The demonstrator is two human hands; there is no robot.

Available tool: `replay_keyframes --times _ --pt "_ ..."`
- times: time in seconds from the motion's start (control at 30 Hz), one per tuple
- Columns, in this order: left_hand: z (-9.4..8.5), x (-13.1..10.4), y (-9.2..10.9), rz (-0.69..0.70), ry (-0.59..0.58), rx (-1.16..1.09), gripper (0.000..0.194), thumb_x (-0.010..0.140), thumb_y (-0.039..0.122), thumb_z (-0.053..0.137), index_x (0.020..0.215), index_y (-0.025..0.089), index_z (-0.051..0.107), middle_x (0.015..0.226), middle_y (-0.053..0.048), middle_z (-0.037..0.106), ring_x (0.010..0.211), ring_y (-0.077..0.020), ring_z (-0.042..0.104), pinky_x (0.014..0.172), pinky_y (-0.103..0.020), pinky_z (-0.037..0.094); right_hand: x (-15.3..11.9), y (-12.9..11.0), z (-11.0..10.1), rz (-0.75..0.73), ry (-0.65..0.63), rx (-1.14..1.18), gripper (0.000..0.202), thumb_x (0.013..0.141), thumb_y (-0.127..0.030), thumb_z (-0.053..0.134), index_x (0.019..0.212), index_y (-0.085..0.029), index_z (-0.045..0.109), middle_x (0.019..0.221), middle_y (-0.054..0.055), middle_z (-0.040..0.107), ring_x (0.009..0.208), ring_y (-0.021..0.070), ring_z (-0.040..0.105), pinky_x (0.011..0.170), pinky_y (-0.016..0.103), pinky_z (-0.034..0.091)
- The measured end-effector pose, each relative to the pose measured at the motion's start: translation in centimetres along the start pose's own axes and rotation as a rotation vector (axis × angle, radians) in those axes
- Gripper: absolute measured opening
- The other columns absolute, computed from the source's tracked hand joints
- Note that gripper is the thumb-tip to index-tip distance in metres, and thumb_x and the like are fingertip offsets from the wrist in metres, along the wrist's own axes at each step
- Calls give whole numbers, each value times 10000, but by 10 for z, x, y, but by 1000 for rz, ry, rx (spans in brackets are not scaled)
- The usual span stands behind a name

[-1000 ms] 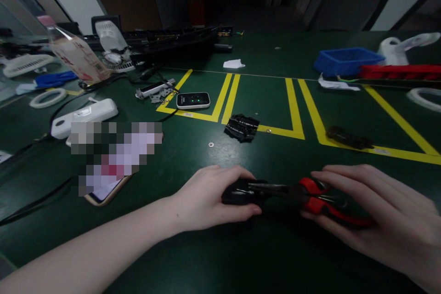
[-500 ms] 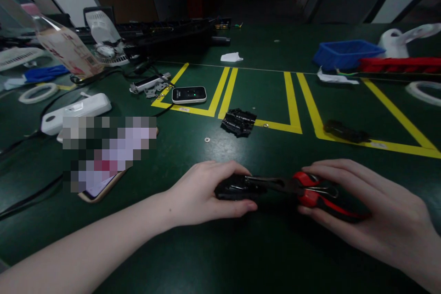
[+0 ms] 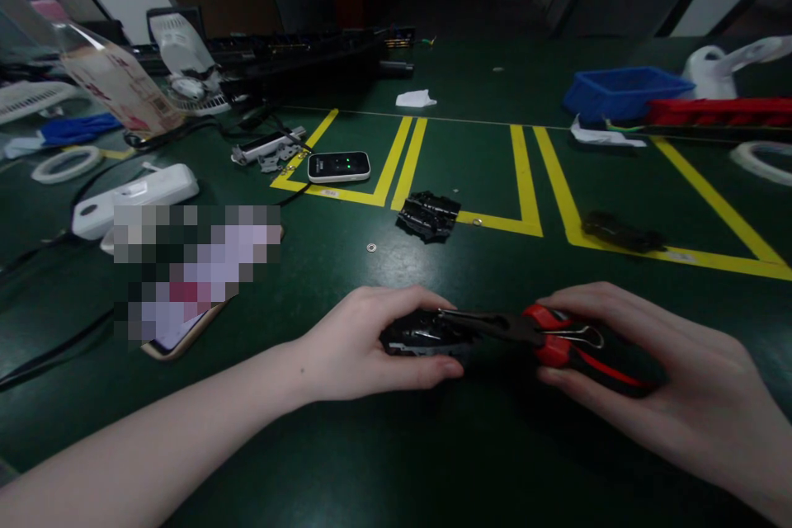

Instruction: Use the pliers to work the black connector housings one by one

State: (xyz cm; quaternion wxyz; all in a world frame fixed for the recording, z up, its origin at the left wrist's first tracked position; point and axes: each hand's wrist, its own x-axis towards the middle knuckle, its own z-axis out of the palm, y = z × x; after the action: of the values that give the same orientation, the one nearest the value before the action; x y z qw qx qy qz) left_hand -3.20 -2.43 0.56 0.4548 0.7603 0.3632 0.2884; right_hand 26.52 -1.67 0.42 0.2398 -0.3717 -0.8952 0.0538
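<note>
My left hand (image 3: 377,342) is closed around a glossy black plastic part (image 3: 426,334), gripped between thumb and fingers just over the table. My right hand (image 3: 668,379) is wrapped round the red and black handles of long-nosed pliers (image 3: 550,338). The dark jaws point left and their tips lie against the top of the black part; I cannot make out whether they pinch anything. Beyond my hands, a similar black part (image 3: 429,215) rests beside the yellow tape. A small metal ring (image 3: 371,247) lies left of it, and another ring (image 3: 477,222) sits on the tape.
A phone (image 3: 204,289) with a blurred screen lies at left, near a white device (image 3: 136,196) and cables. A black-topped box (image 3: 338,167) shows a green light. Farther off are a bottle (image 3: 111,78), a blue bin (image 3: 624,92) and a dark part (image 3: 622,233) at right.
The black part in my left hand has tilted slightly, showing a greyer lower edge. The pliers have shifted a little, their tips still at its top. Both hands keep their grip.
</note>
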Motion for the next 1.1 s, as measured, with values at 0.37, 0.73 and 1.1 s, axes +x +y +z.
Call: replay_keyframes --times 0.37,0.73,1.1 --pt "0 0 2 -38 24 30 374 850 355 745 1162 165 667 1060 -48 737 911 -176 692 750 -251 516 -2 -4 -5 -62 69 -165 372 931 -431 586 1243 -233 545 1101 83 639 902 243 662 687 398 571" --pt "0 2 3 -56 -36 79 372 879 350 720 1188 163 633 1085 -50 713 924 -175 668 769 -271 500 -4 4 -1 -95 73 -185 398 902 -397 623 1256 -226 556 1130 86 640 925 237 661 689 396 584" --pt "0 3 2 -81 -37 80 356 872 351 727 1168 175 638 1055 -44 713 899 -175 667 748 -268 494 -3 8 -4 -134 60 -230 398 909 -403 616 1250 -207 555 1127 100 638 938 232 662 702 386 606"
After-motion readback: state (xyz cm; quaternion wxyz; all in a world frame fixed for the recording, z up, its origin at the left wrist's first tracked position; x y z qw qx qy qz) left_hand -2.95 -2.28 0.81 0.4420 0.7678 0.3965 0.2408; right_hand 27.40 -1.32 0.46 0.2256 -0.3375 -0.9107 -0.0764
